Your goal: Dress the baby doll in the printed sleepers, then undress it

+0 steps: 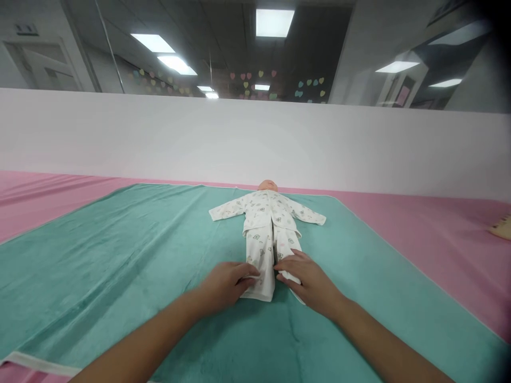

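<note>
A baby doll (268,185) lies on its back, its head at the far end and its sleeves spread sideways. It is dressed in a white printed jacket (261,210) and matching white trousers (260,250). My left hand (227,284) pinches the outer edge of the left trouser leg near its hem, fingers and thumb closed on the cloth. On the other leg, my right hand (309,279) has its fingers and thumb closed around the lower part, covering some of it. No feet show at the hems.
A teal blanket (139,255) with a pale border lies under the doll, over a pink sheet (399,229). Behind runs a low white wall (239,138) below a dark glass panel. A beige object (502,227) sits at the right edge.
</note>
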A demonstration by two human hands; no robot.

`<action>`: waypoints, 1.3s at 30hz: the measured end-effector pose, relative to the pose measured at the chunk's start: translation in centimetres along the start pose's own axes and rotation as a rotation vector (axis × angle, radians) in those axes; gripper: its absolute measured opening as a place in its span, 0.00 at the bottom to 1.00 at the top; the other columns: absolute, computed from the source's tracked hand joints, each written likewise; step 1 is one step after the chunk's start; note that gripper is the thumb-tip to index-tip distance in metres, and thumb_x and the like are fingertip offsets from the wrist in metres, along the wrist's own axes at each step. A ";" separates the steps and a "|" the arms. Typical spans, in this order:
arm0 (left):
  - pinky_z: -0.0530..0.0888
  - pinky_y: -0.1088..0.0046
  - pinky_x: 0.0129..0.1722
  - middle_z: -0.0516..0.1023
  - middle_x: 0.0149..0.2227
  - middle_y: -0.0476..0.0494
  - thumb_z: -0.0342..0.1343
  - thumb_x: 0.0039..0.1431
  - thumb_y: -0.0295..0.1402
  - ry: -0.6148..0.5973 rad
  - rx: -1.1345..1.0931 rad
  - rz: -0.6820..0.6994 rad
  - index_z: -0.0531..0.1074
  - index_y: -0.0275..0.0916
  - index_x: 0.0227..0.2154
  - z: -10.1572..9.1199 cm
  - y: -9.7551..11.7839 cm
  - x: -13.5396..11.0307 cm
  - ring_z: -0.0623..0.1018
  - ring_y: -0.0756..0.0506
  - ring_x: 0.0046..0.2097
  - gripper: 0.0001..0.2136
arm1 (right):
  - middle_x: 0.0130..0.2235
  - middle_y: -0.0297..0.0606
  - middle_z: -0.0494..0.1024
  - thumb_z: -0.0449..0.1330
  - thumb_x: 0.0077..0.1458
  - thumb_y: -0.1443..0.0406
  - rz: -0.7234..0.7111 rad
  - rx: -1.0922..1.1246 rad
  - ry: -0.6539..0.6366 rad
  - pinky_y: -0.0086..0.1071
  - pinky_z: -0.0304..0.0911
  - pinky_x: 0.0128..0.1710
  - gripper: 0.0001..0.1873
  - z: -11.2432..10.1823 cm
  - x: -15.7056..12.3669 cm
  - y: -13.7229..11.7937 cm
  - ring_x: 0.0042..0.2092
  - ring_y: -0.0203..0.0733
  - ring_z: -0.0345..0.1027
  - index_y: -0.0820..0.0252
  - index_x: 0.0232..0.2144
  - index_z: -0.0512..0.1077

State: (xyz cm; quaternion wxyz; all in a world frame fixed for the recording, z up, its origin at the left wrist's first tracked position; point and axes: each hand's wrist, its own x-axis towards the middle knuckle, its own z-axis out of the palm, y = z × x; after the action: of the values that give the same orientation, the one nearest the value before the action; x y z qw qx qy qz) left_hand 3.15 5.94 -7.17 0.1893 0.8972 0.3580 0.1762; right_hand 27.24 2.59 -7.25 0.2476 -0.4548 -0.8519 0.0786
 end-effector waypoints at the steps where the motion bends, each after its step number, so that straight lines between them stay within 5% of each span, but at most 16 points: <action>1: 0.64 0.77 0.30 0.75 0.33 0.51 0.44 0.61 0.34 0.000 -0.075 -0.010 0.71 0.42 0.37 -0.1 0.2 -0.1 0.71 0.50 0.32 0.11 | 0.41 0.30 0.76 0.50 0.58 0.60 -0.014 0.003 -0.016 0.44 0.46 0.60 0.11 -0.2 0.0 -0.3 0.45 0.36 0.67 0.49 0.42 0.68; 7: 0.61 0.79 0.25 0.61 0.21 0.54 0.47 0.57 0.34 0.160 -0.524 -0.153 0.70 0.40 0.36 -1.1 0.5 -0.6 0.63 0.53 0.25 0.08 | 0.43 0.31 0.76 0.52 0.57 0.62 -0.215 -0.061 0.075 0.42 0.49 0.60 0.11 -0.8 -0.6 -0.7 0.46 0.35 0.68 0.51 0.43 0.68; 11: 0.60 0.80 0.20 0.60 0.20 0.55 0.48 0.54 0.30 0.047 -0.791 -0.219 0.69 0.37 0.34 -1.4 -0.2 -0.7 0.61 0.54 0.21 0.07 | 0.44 0.33 0.76 0.55 0.56 0.63 -0.294 -0.064 0.205 0.41 0.52 0.58 0.11 -0.9 -0.9 -0.8 0.48 0.36 0.67 0.53 0.43 0.68; 17: 0.56 0.79 0.20 0.63 0.17 0.53 0.47 0.44 0.24 -0.199 -0.529 -0.221 0.73 0.34 0.23 -1.8 -1.0 -0.4 0.61 0.54 0.21 0.09 | 0.40 0.32 0.78 0.56 0.54 0.59 -0.333 0.035 0.028 0.36 0.55 0.55 0.09 -0.4 -0.4 -1.2 0.46 0.35 0.69 0.53 0.37 0.72; 21: 0.56 0.79 0.18 0.61 0.15 0.54 0.46 0.47 0.26 -0.340 -0.527 -0.228 0.73 0.35 0.26 -2.4 -1.2 -0.5 0.61 0.54 0.19 0.11 | 0.37 0.29 0.79 0.56 0.54 0.57 -0.318 0.148 -0.072 0.33 0.55 0.55 0.10 -0.2 -0.6 -1.4 0.47 0.36 0.68 0.53 0.35 0.73; 23: 0.59 0.79 0.20 0.62 0.16 0.53 0.45 0.51 0.27 -0.249 -0.478 -0.215 0.74 0.36 0.29 -2.3 -1.1 -0.4 0.63 0.53 0.20 0.11 | 0.35 0.28 0.79 0.54 0.56 0.59 -0.287 0.207 -0.088 0.33 0.55 0.55 0.09 -0.4 -0.8 -1.5 0.44 0.35 0.70 0.53 0.33 0.73; 25: 0.65 0.78 0.25 0.69 0.22 0.51 0.44 0.55 0.30 -0.022 -0.304 -0.199 0.73 0.38 0.32 -1.8 -1.0 -0.3 0.68 0.51 0.26 0.12 | 0.34 0.29 0.78 0.50 0.58 0.61 -0.221 0.286 -0.051 0.33 0.59 0.52 0.12 -0.5 -1.0 -1.5 0.40 0.34 0.71 0.53 0.32 0.73; 29: 0.70 0.68 0.44 0.71 0.45 0.42 0.42 0.61 0.33 0.378 0.061 -0.027 0.68 0.41 0.46 -0.4 -0.6 0.2 0.71 0.45 0.46 0.14 | 0.43 0.34 0.76 0.47 0.60 0.60 0.048 0.327 0.122 0.33 0.64 0.47 0.14 -0.7 -1.0 -0.8 0.45 0.37 0.68 0.52 0.40 0.72; 34: 0.60 0.62 0.57 0.53 0.62 0.43 0.42 0.64 0.35 0.210 0.143 0.164 0.52 0.44 0.59 0.9 0.3 0.7 0.55 0.44 0.61 0.21 | 0.56 0.36 0.65 0.49 0.58 0.58 0.104 0.173 0.118 0.45 0.54 0.57 0.18 -0.2 -0.2 0.3 0.59 0.45 0.53 0.52 0.50 0.65; 39: 0.69 0.68 0.43 0.72 0.44 0.44 0.42 0.63 0.38 0.132 0.069 -0.025 0.67 0.41 0.46 1.2 0.7 0.5 0.71 0.45 0.45 0.14 | 0.31 0.34 0.76 0.45 0.60 0.60 0.010 0.114 0.087 0.40 0.63 0.46 0.16 0.2 0.2 0.3 0.39 0.40 0.68 0.53 0.31 0.72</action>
State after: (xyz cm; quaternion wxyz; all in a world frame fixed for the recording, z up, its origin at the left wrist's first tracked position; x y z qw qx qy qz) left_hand 4.45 5.54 -7.77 0.1365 0.8851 0.3868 0.2200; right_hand 27.29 2.99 -7.42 0.3096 -0.4472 -0.8321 0.1083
